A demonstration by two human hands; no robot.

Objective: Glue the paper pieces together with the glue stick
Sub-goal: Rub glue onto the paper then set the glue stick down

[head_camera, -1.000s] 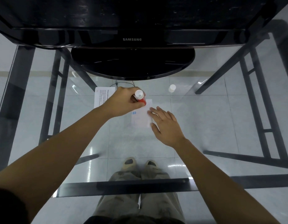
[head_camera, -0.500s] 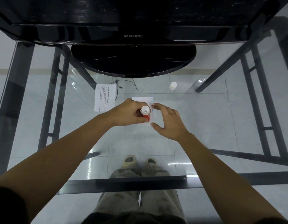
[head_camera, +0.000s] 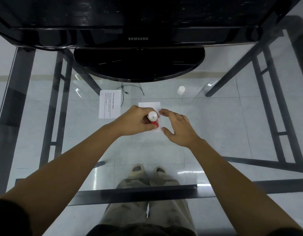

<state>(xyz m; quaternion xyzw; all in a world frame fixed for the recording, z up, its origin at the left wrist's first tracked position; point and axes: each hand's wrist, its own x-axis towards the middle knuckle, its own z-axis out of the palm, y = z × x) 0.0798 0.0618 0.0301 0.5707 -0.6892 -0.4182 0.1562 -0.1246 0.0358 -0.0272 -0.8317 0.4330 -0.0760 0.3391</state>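
On your side of the monitor base (head_camera: 138, 65), on the glass table (head_camera: 232, 133), your left hand (head_camera: 137, 120) grips the glue stick (head_camera: 153, 120). Fingers and thumb are curled round its red barrel, and its white end faces up toward the camera. The stick stands over the small paper piece (head_camera: 149, 105), which lies flat straight out from the base's middle. The stick's lower tip is hidden, so contact with the paper cannot be told.

Your right hand (head_camera: 178, 129) sits just to the right of the stick, farther from the base than the paper's far edge. Its fingers are loosely spread and hold nothing. The forefinger reaches the paper's right edge and the thumb lies by its near right corner; whether they press down cannot be told.

A larger printed sheet (head_camera: 110, 103) lies off the base's left half, apart from the small piece. A white cap (head_camera: 181, 90) stands upright off the base's right half, closer to the base than either hand. A thin dark cable (head_camera: 130, 89) shows just beyond the base's rim.
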